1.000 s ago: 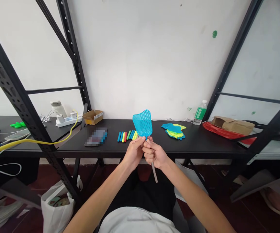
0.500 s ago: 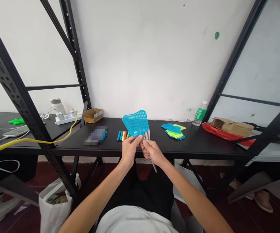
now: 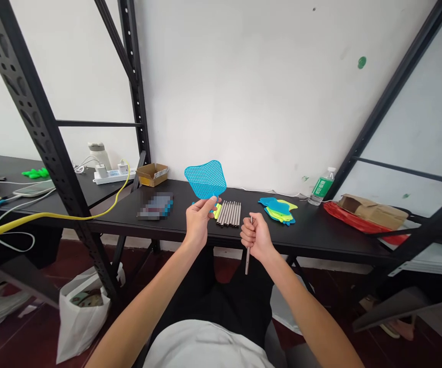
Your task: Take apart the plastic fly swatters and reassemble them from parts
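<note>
My left hand [image 3: 198, 221] pinches the narrow base of a blue perforated fly swatter head [image 3: 206, 179], held upright above the table. My right hand [image 3: 258, 236] is wrapped around a thin metal rod [image 3: 247, 261] that slants down below the fist. The head and the rod are apart. Between my hands, several metal rods [image 3: 229, 213] lie side by side on the black table [image 3: 320, 232]. Coloured sticks, one of them a yellow stick [image 3: 217, 210], are mostly hidden behind my left hand. To the right lies a loose pile of blue and yellow swatter heads [image 3: 278, 209].
A pixelated flat object [image 3: 155, 206] and a small open cardboard box [image 3: 152, 175] are on the left. A water bottle [image 3: 321, 187] stands at the back right beside a brown carton [image 3: 374, 210] on red plastic. A yellow cable [image 3: 71, 217] crosses the left frame post.
My hands have moved apart: the left with the swatter head goes slightly left and up, the right with the rod goes right. The row of rods is now uncovered. The view has shifted.
</note>
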